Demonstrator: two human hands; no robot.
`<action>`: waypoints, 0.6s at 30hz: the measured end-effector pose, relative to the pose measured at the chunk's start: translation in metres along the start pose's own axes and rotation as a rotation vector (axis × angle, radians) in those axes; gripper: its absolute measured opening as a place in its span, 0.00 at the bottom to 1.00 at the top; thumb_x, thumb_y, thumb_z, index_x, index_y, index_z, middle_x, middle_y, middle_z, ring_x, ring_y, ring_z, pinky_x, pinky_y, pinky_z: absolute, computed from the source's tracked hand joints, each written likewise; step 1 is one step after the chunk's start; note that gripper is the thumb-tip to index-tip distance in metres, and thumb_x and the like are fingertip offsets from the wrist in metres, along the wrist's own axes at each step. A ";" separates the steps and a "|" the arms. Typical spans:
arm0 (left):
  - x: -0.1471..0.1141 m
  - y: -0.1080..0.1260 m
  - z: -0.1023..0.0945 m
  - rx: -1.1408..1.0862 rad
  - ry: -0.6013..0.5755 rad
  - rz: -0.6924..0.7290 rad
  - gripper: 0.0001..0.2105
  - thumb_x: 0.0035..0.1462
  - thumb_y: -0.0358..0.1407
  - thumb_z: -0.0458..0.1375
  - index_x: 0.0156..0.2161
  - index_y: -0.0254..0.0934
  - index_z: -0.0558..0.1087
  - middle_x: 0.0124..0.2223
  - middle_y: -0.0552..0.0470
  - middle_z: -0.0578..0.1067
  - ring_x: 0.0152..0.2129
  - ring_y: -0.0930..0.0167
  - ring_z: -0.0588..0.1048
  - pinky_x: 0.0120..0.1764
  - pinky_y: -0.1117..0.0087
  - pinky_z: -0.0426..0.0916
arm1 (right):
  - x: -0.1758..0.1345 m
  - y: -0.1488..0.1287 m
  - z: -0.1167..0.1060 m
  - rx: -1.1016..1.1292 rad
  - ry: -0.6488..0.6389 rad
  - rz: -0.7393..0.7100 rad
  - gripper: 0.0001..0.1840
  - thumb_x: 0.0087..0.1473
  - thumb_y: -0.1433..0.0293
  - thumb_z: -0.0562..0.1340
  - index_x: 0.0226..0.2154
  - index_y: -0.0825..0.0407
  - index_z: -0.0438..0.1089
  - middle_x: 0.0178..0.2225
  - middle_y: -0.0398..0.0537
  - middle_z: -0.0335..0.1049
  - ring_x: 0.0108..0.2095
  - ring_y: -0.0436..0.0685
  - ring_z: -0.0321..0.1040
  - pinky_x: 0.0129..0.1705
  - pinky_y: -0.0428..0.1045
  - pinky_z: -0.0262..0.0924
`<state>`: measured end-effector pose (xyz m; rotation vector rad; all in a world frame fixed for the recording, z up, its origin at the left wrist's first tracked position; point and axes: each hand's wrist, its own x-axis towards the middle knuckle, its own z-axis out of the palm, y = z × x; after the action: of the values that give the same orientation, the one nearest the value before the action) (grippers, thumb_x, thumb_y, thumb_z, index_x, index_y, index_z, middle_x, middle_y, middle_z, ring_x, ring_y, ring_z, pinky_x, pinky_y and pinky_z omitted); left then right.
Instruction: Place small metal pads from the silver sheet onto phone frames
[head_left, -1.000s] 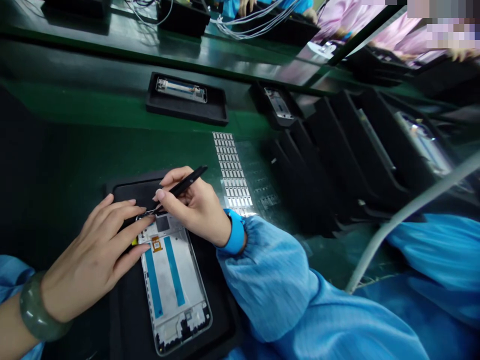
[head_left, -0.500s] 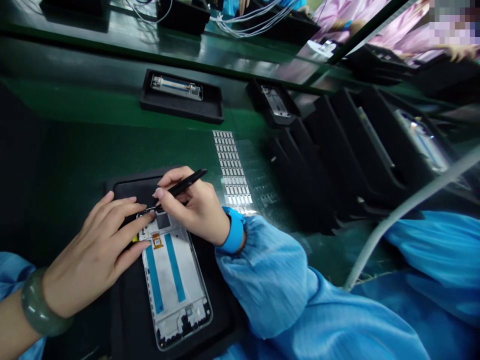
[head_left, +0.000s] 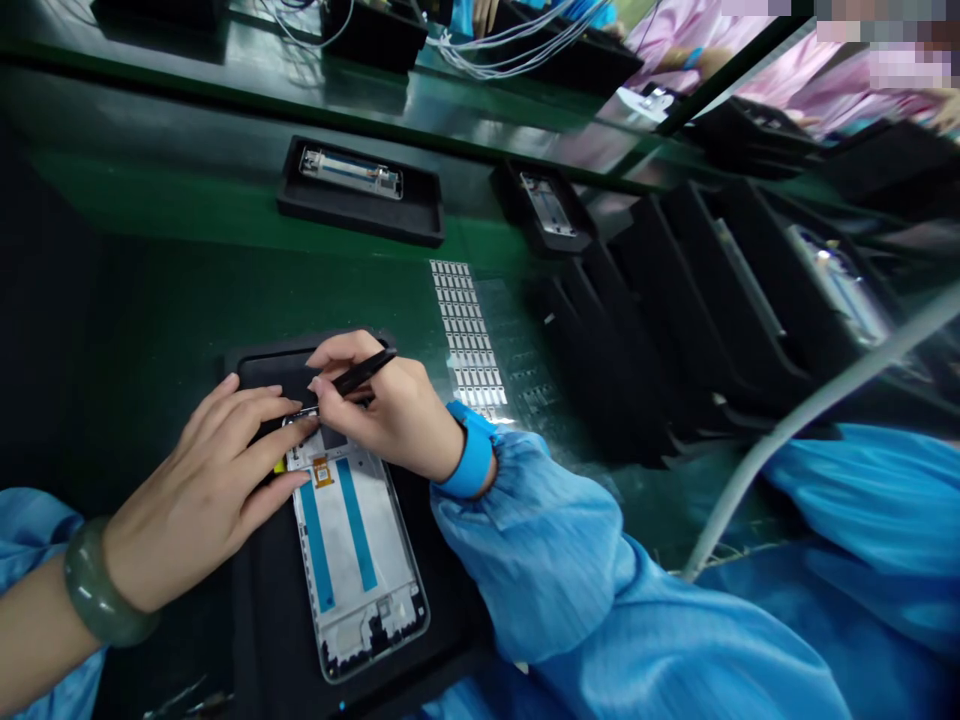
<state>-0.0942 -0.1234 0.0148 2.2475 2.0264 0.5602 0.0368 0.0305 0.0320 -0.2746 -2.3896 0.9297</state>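
Note:
A silver phone mid-frame with two blue strips and a small orange flex piece lies tilted in a black foam tray. My left hand rests flat over its upper left corner, fingers stretched out and fingertips on the edge. Between the thumb and fingers of my right hand is a slim black pen-like tool. Its tip points down at the frame's top end, close to my left fingertips. The fingers hide the exact contact point. A bit of yellow shows beneath my left hand.
A sheet of small silver stickers lies right of the tray. Behind are two black trays with phone frames. Several stacked black trays lean at right, with a grey hose in front. People in pink work beyond the shelf.
The right hand and its tool have shifted slightly, the tool's back end now lower and further left. The left hand and phone frame appear a little further right and higher in view.

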 end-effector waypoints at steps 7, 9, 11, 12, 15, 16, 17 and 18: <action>-0.004 0.005 -0.003 0.024 -0.024 -0.006 0.20 0.62 0.43 0.48 0.56 0.39 0.63 0.55 0.46 0.65 0.57 0.63 0.59 0.62 0.51 0.46 | -0.001 0.000 0.000 0.000 -0.011 -0.034 0.06 0.56 0.73 0.55 0.39 0.53 0.63 0.35 0.44 0.70 0.33 0.46 0.70 0.36 0.42 0.65; -0.006 0.007 -0.003 0.038 -0.053 -0.015 0.23 0.61 0.46 0.48 0.58 0.39 0.60 0.58 0.46 0.62 0.59 0.63 0.56 0.63 0.51 0.43 | -0.001 0.005 -0.001 0.111 0.038 0.060 0.06 0.55 0.71 0.57 0.38 0.53 0.62 0.33 0.43 0.70 0.31 0.46 0.70 0.34 0.42 0.66; -0.007 0.009 -0.003 0.043 -0.071 -0.022 0.25 0.60 0.48 0.48 0.59 0.40 0.59 0.60 0.47 0.60 0.60 0.63 0.54 0.63 0.52 0.41 | -0.001 0.008 -0.001 0.191 0.048 0.116 0.07 0.55 0.70 0.58 0.38 0.54 0.62 0.32 0.44 0.70 0.32 0.47 0.70 0.35 0.43 0.66; -0.007 0.010 -0.003 0.044 -0.074 -0.026 0.25 0.60 0.48 0.48 0.59 0.40 0.59 0.60 0.47 0.60 0.60 0.63 0.54 0.63 0.52 0.41 | -0.001 0.010 -0.001 0.214 0.046 0.120 0.07 0.54 0.70 0.59 0.37 0.54 0.63 0.33 0.44 0.70 0.33 0.48 0.70 0.35 0.43 0.66; -0.007 0.010 -0.003 0.042 -0.076 -0.033 0.25 0.59 0.48 0.49 0.58 0.40 0.60 0.60 0.47 0.60 0.60 0.63 0.54 0.64 0.53 0.40 | 0.000 0.010 0.000 0.245 0.039 0.098 0.06 0.54 0.71 0.60 0.36 0.54 0.64 0.34 0.44 0.70 0.33 0.48 0.70 0.35 0.43 0.66; -0.007 0.010 -0.003 0.041 -0.076 -0.035 0.25 0.59 0.48 0.49 0.58 0.40 0.60 0.60 0.47 0.60 0.60 0.63 0.54 0.64 0.53 0.40 | 0.000 0.010 0.000 0.248 0.041 0.095 0.06 0.53 0.71 0.60 0.36 0.54 0.64 0.33 0.44 0.70 0.33 0.47 0.69 0.35 0.43 0.65; -0.007 0.010 -0.003 0.041 -0.077 -0.036 0.25 0.59 0.48 0.49 0.59 0.40 0.60 0.60 0.48 0.60 0.60 0.63 0.54 0.64 0.53 0.40 | 0.000 0.010 0.000 0.246 0.043 0.095 0.06 0.53 0.72 0.60 0.36 0.54 0.64 0.33 0.44 0.70 0.32 0.47 0.69 0.35 0.43 0.65; -0.008 0.010 -0.003 0.041 -0.077 -0.036 0.25 0.59 0.48 0.49 0.59 0.41 0.59 0.60 0.48 0.60 0.60 0.64 0.54 0.64 0.53 0.40 | 0.001 0.009 0.000 0.243 0.042 0.097 0.05 0.53 0.72 0.60 0.36 0.54 0.64 0.33 0.44 0.70 0.32 0.47 0.69 0.34 0.43 0.65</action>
<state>-0.0862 -0.1327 0.0188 2.2131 2.0552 0.4259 0.0360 0.0373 0.0257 -0.3148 -2.2142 1.2335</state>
